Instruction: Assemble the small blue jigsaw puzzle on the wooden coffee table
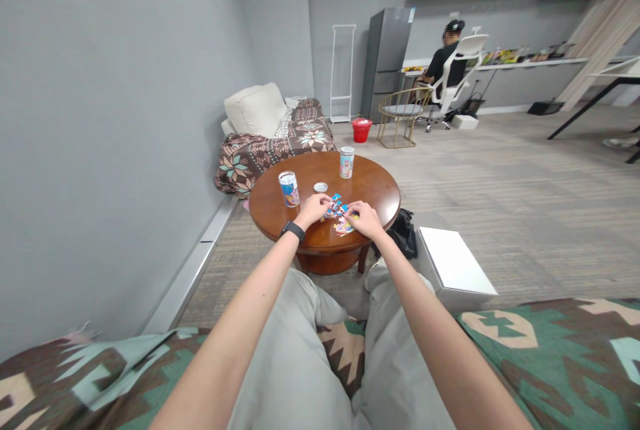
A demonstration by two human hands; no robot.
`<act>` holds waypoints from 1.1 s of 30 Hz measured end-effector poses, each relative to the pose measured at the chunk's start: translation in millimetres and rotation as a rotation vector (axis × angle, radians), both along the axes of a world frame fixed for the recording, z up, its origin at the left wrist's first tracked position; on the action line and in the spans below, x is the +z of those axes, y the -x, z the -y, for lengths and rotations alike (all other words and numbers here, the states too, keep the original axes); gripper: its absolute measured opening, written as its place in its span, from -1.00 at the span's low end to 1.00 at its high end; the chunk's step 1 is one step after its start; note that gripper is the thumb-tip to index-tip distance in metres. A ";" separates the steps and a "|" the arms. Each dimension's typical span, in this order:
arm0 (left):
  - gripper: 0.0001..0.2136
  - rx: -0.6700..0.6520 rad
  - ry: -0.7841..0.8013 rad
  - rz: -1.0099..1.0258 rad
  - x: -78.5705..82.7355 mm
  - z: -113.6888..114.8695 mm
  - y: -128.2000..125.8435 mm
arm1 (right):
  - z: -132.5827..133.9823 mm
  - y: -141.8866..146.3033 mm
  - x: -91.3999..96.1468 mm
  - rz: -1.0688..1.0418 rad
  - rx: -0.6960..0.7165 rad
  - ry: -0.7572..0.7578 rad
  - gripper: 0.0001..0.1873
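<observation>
Small colourful jigsaw puzzle pieces, mostly blue, white and red, lie in a loose pile on the round wooden table. At the pile's left edge is my left hand, a dark band on its wrist, its fingers bent together; what they hold is too small to make out. From the right my right hand reaches in, thumb and fingers closed on a puzzle piece. Just below it lie flat pink and yellow pieces. A printed can stands left of my left hand, and a round metal lid lies beyond it.
A second printed can stands at the table's far side. A white box sits on the floor to the right, beside a black bag. Further back are a red bucket, a draped sofa and a seated person.
</observation>
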State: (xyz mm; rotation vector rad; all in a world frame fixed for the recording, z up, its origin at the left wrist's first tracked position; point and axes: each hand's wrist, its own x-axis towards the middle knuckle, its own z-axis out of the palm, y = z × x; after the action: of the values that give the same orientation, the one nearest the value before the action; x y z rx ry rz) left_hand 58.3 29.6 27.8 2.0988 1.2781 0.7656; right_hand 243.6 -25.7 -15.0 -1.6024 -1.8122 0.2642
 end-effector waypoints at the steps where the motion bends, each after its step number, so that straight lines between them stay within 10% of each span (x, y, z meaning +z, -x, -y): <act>1: -0.82 0.000 0.004 -0.016 -0.5 -1.5 4.7 | -0.4 0.0 -0.7 -0.006 -0.003 -0.004 -0.91; 9: -0.84 -0.068 -0.260 -0.148 -8.0 13.2 36.8 | -2.2 -1.2 -4.2 -0.048 -0.028 -0.038 -0.90; 19: -0.67 -0.348 -0.404 -0.270 -26.1 71.0 -7.7 | -5.7 -6.2 -12.8 -0.198 -0.067 -0.022 -0.90; 33: -0.72 -0.213 -0.274 -0.115 -28.1 76.4 -4.9 | -4.6 -11.2 -12.7 -0.399 -0.033 0.005 -0.76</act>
State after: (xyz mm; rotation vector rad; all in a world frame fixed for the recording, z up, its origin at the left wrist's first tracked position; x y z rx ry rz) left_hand 63.2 -46.8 -0.3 2.4832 1.0301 0.7704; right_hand 254.8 -21.1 -27.7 -1.4588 -1.4785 0.5321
